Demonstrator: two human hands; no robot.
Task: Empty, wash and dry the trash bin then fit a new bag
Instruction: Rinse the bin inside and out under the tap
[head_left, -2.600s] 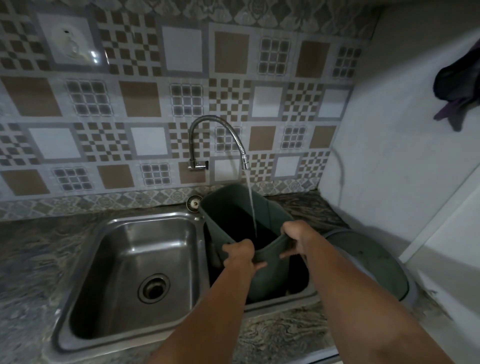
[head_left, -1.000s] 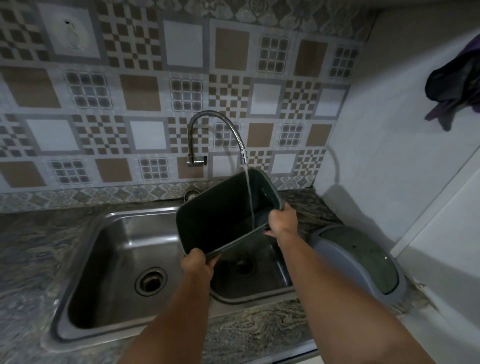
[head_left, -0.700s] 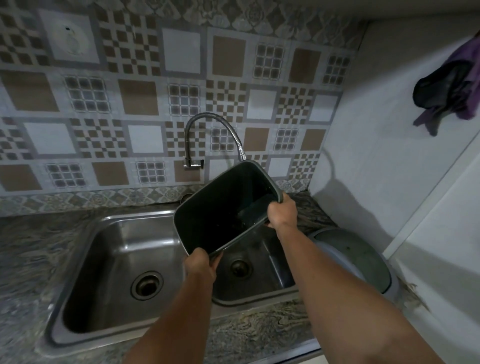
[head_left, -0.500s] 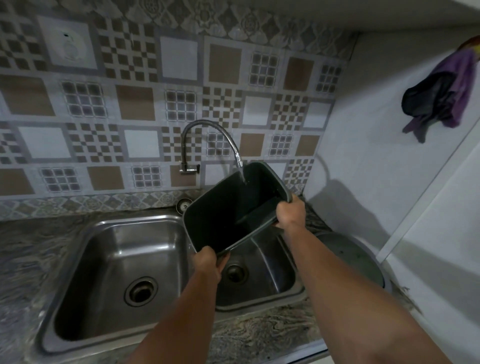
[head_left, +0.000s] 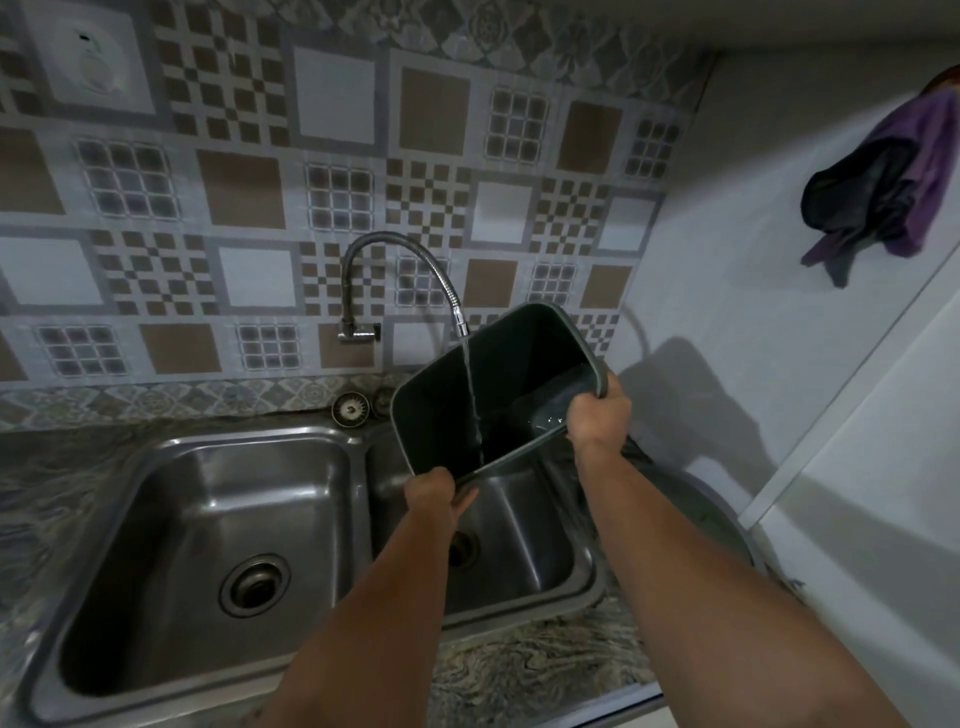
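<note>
Over the right sink basin (head_left: 540, 551), I grasp the trash bin (head_left: 447, 410) rim, left hand (head_left: 436, 493) and right hand (head_left: 597, 410) fingers clenched around it; rinsing step under tap (head_left: 460, 317). Next: swirl and tip out.

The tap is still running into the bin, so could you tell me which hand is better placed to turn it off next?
Probably the left hand. It grips the bin's near rim on the side toward the tap handle, which is up and to the left. The right hand holds the far-right rim, away from it.

The right arm is hiding most of the grey bin lid (head_left: 727, 525). The left arm is covering part of the small sink's drain (head_left: 464, 552).
</note>
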